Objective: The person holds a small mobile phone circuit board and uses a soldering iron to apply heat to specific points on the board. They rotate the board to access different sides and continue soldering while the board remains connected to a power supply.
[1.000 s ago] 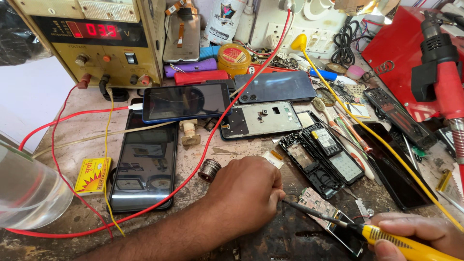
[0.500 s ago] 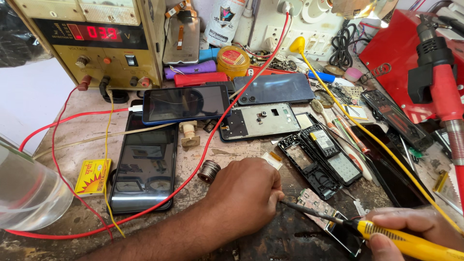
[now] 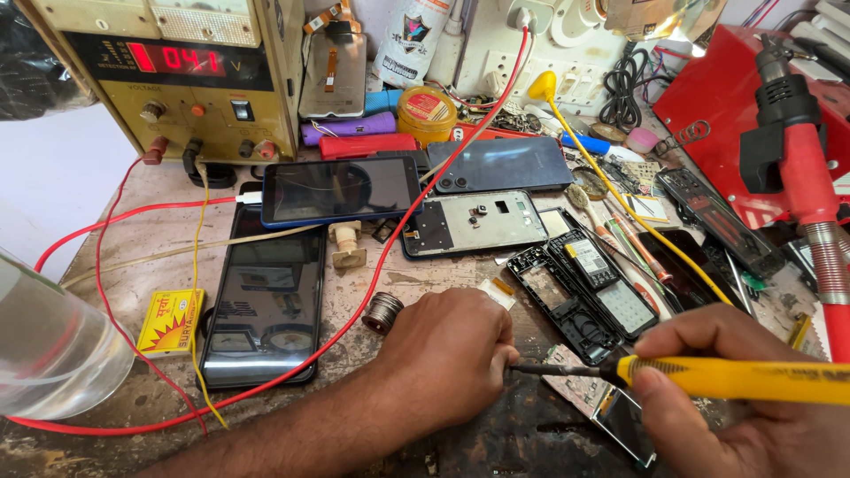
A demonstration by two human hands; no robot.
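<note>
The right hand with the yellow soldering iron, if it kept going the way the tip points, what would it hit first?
Probably the left hand: the right hand aims the soldering iron leftward, its tip almost at those fingers.

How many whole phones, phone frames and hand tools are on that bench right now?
Whole phones lying flat: 3, black phone, blue-edged phone, dark phone
Bare phone frames: 2, grey frame, black frame
Yellow soldering iron in right hand: 1
Total: 6
</note>
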